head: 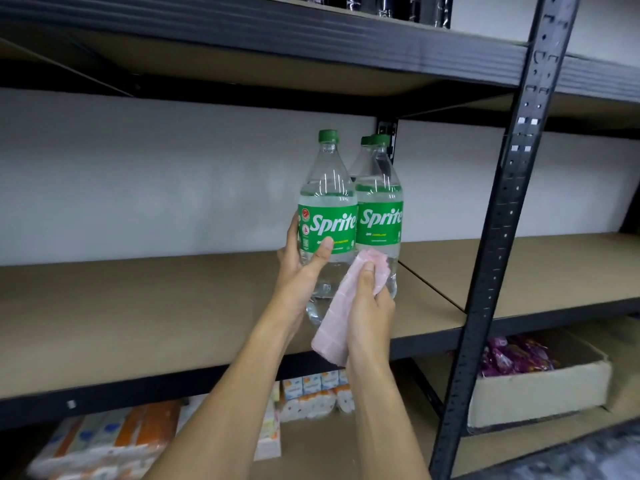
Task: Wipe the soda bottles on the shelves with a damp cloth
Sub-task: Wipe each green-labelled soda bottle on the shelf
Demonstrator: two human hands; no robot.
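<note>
- The front Sprite bottle [327, 216] is being held by the left hand [300, 271]. The fingers are being wrapped round its left side, and the thumb is being pressed on the green label.
- A pink cloth [337, 306] is being squeezed tight in the right hand [372, 306], low down and just right of the front Sprite bottle. The fingers are being curled round the cloth.
- The top of the cloth is being pushed on the clear plastic under the labels, where the front Sprite bottle is touching the second Sprite bottle [381, 220].
- A third bottle [364, 141] is being hidden behind the front Sprite bottle, so only its green cap is showing.
- All three are being stored on the brown shelf board [138, 306]. It cannot be told if the front Sprite bottle is being lifted a little off it.
- It seems the low part is being wiped now. The wipe is likely being done best if the front Sprite bottle is being turned slowly by the left hand while the cloth is being slid up and down.
- The plastic is probably being made slippery by the damp cloth, so a firm hold is being called for.
- The second Sprite bottle could be knocked if the cloth is being pushed too hard to the right.
- The cap and neck of the front Sprite bottle are not being touched by the cloth yet.
</note>
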